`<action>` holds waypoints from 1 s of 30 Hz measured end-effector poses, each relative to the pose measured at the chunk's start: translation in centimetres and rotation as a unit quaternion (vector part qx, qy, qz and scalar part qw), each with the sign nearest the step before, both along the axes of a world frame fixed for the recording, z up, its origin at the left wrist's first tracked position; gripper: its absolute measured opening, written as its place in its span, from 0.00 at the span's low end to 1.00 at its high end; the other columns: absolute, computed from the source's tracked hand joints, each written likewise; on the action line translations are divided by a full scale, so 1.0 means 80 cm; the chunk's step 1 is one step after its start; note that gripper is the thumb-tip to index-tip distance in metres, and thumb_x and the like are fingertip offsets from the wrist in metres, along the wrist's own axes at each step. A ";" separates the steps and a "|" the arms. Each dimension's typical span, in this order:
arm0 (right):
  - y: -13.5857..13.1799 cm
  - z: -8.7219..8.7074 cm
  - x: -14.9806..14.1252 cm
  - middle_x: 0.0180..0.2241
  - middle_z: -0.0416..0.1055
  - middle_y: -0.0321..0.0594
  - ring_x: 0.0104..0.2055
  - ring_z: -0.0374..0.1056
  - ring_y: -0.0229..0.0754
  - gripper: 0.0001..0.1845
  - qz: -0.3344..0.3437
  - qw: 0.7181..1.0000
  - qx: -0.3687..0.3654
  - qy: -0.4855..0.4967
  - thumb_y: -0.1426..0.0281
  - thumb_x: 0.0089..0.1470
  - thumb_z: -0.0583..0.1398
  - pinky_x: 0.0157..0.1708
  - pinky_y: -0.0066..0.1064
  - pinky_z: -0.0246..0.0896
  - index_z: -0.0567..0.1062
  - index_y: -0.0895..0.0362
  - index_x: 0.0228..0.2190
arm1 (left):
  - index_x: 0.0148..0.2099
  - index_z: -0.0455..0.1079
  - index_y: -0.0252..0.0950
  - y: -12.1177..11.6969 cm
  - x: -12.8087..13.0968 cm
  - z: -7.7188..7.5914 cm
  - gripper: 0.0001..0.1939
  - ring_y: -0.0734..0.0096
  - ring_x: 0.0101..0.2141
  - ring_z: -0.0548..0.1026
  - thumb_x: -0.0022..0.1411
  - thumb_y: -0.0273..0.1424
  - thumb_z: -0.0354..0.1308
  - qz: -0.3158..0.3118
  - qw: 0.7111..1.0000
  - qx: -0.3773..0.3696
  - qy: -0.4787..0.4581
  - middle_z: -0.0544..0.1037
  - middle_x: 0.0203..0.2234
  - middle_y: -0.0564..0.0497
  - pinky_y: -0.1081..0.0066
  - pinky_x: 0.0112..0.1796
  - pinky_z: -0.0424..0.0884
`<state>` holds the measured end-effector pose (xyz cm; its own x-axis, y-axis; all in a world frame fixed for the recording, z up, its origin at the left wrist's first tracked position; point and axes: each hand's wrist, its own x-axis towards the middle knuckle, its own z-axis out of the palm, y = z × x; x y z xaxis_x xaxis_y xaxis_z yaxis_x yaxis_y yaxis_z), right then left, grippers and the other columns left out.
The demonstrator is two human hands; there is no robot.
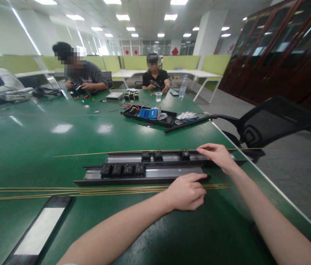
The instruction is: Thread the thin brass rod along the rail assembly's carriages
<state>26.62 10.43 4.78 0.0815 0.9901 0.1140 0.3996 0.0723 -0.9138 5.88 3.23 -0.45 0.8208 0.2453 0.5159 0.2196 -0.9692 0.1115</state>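
Okay so, our left hand (pixel 188 193) and right hand (pixel 218 156) are both bare, slim-fingered, with bare forearms (pixel 122 228) too. We can just spot a sliver of pale sleeve (pixel 71 264) on the left, mostly cut off.

Two dark-edged rails (pixel 172 172) are borne by the green table (pixel 83 138) near the left hand (pixel 187 192) — brass rods (pixel 133 190), beneath it.

Black flat slab with white rectangular panel (pixel 39 231) — cut by the bottom edge.
The left hand (pixel 188 193) hides part of the long thin brass-coloured rods (pixel 102 191) — the white-sleeved person (pixel 9 77) at far left is blurred and cropped.
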 end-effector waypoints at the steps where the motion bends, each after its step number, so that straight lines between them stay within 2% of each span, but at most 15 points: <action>1: 0.000 0.000 0.001 0.18 0.66 0.34 0.21 0.54 0.34 0.27 0.000 1.000 0.000 -0.002 0.49 0.39 0.72 0.21 0.28 0.45 0.83 0.60 0.32 | 0.41 0.78 0.32 0.000 0.000 0.000 0.14 0.57 0.63 0.67 0.68 0.29 0.51 0.001 1.000 -0.001 0.003 0.83 0.38 0.46 0.61 0.63 0.63; 9: -0.001 0.001 0.005 0.17 0.63 0.32 0.21 0.53 0.33 0.27 0.011 1.000 -0.004 -0.001 0.50 0.41 0.72 0.21 0.29 0.44 0.83 0.60 0.32 | 0.40 0.78 0.33 0.000 0.000 0.001 0.13 0.57 0.64 0.67 0.67 0.29 0.51 0.001 1.000 0.002 0.006 0.83 0.38 0.46 0.61 0.63 0.63; 30: 0.003 -0.002 0.018 0.17 0.64 0.33 0.21 0.54 0.34 0.28 0.011 1.000 -0.007 0.003 0.49 0.39 0.72 0.21 0.29 0.45 0.83 0.60 0.33 | 0.41 0.78 0.32 0.000 0.001 -0.001 0.14 0.57 0.64 0.66 0.68 0.29 0.51 0.000 1.000 0.003 -0.001 0.83 0.38 0.46 0.61 0.63 0.63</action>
